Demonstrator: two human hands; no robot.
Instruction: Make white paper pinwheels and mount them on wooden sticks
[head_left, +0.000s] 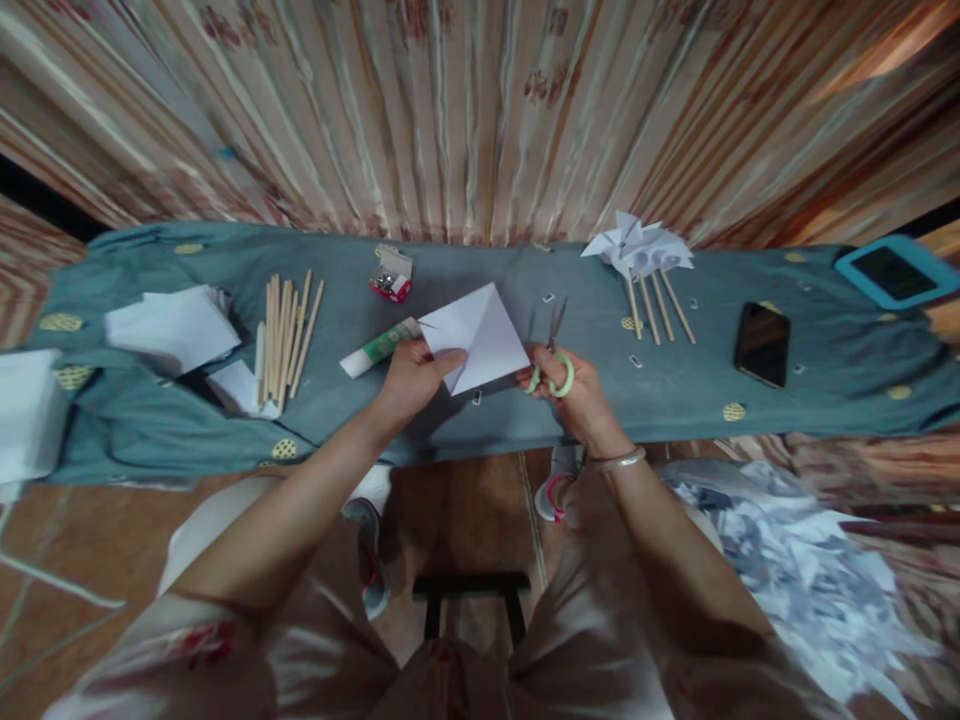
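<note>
A white square of paper (480, 335) with diagonal creases is pinched in my left hand (416, 380), thumb on top at its lower left. A slit seems to run in from the paper's left corner. My right hand (566, 390) grips scissors (556, 375) with pale green handles, their blades pointing up and away from me. The right fingers are at or very near the paper's right corner; whether they touch it I cannot tell. Just beyond my left hand lies a white and green glue stick (381, 347). Past it sits a small open box of metal pins (391, 274).
On the teal cloth (525, 420), left, are a paper stack (176, 328) and several wooden sticks (285, 335). Paper pinwheels (637, 245) on sticks, a black phone (763, 345) and a blue-framed device (896, 272) lie right. Below right is a heap of folded paper (810, 570).
</note>
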